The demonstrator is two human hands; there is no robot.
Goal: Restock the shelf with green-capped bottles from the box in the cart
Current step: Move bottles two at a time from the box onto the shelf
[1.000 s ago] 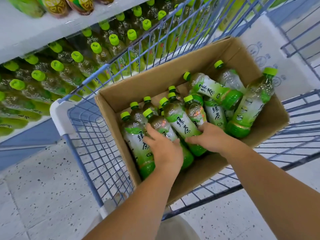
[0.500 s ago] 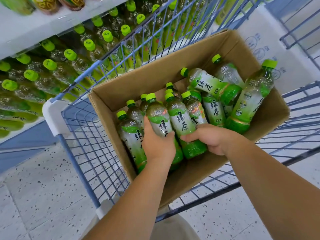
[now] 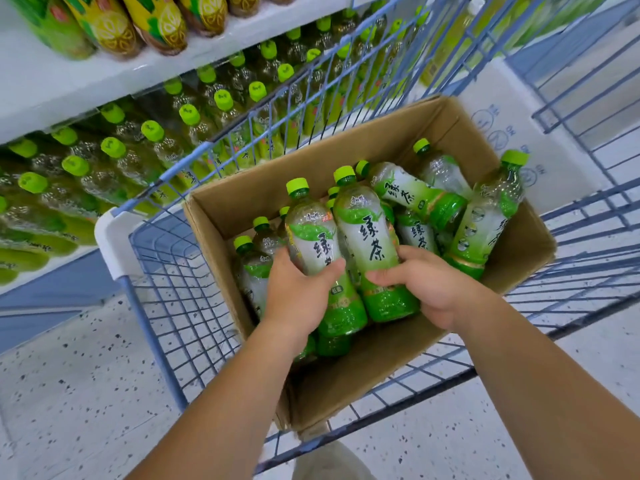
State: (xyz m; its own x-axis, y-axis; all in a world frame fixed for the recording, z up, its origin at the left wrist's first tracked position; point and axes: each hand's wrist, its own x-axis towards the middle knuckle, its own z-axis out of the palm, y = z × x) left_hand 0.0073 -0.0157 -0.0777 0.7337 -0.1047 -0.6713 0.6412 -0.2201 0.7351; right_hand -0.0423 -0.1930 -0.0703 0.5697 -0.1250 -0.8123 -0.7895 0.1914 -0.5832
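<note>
Green-capped bottle (image 3: 313, 237) juts toward twelve o'clock from my left hand (image 3: 298, 296), fingers curled round it; at three o'clock, my right hand (image 3: 426, 285) grips a second bottle (image 3: 370, 237).

box (image 3: 360, 375) in cart (image 3: 162, 306), shelf (image 3: 69, 88) left.

Shop aisle, probably a supermarket: white shelves (image 3: 52, 88) of green-capped bottles (image 3: 162, 148), a blue wire cart (image 3: 110, 237).

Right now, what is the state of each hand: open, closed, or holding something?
Left hand: fingers curled round one green-capped bottle.
Right hand: fingers curled round a second green-capped bottle.
</note>
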